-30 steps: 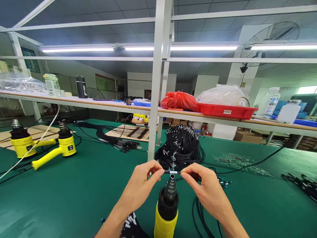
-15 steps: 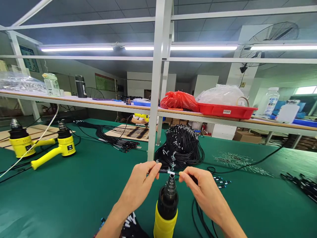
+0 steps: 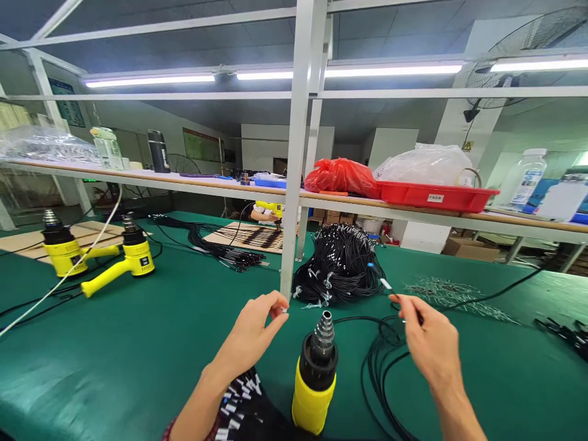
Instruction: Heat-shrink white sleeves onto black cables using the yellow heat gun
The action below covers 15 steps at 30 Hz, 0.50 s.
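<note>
Cable (image 3: 386, 284) pinched by the right hand (image 3: 430, 340) now sits away from the near heat gun (image 3: 316, 380), likely cooling, with the left hand (image 3: 250, 332) curled, its grip unclear.

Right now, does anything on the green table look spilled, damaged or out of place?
Thin pale strands lie scattered right of the large black cable heap; this looks odd because they seem untied and uncontained. I see no clear damage.

Right hand (image 3: 432, 338) pinching cable (image 3: 386, 284), left hand (image 3: 252, 331) near yellow heat gun (image 3: 314, 392)
</note>
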Each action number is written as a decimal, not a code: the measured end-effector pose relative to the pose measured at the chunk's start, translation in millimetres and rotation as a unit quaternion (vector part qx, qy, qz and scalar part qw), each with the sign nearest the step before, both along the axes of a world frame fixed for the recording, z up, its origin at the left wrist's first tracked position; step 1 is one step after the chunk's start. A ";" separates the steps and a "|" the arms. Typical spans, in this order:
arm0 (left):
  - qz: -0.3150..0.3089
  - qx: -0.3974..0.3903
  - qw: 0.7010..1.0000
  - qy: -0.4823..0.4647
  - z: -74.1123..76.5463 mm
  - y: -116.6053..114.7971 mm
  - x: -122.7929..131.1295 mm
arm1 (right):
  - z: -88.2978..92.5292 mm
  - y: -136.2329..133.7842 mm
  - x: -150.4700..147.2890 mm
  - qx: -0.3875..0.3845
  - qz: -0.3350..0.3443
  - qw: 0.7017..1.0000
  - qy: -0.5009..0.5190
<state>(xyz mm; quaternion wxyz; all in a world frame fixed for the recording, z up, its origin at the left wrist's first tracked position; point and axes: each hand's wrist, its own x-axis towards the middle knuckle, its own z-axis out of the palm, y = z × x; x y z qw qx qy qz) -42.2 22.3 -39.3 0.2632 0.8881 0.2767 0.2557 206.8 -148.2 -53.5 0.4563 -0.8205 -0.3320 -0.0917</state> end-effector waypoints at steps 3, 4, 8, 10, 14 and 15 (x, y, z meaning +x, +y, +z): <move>0.011 -0.002 0.988 0.154 -48.9 19.0 -19.9 | -46.5 -18.9 49.8 -0.100 -0.114 0.988 -0.019; 0.016 -0.002 0.977 0.211 -65.6 23.1 -26.3 | -63.5 -25.9 63.1 -0.148 -0.136 0.979 -0.017; 0.010 -0.028 0.956 0.293 -112.9 27.2 -43.4 | -120.1 -48.3 88.5 -0.204 -0.136 0.968 0.048; 0.006 -0.029 0.952 0.304 -122.1 26.1 -46.3 | -134.5 -53.4 87.0 -0.190 -0.099 0.973 0.079; -0.016 -0.018 0.950 0.311 -126.1 28.6 -48.5 | -132.7 -55.3 72.3 -0.127 -0.052 0.986 0.099; -0.025 -0.018 0.951 0.309 -126.1 30.0 -49.5 | -128.2 -55.6 68.1 -0.114 -0.051 0.987 0.098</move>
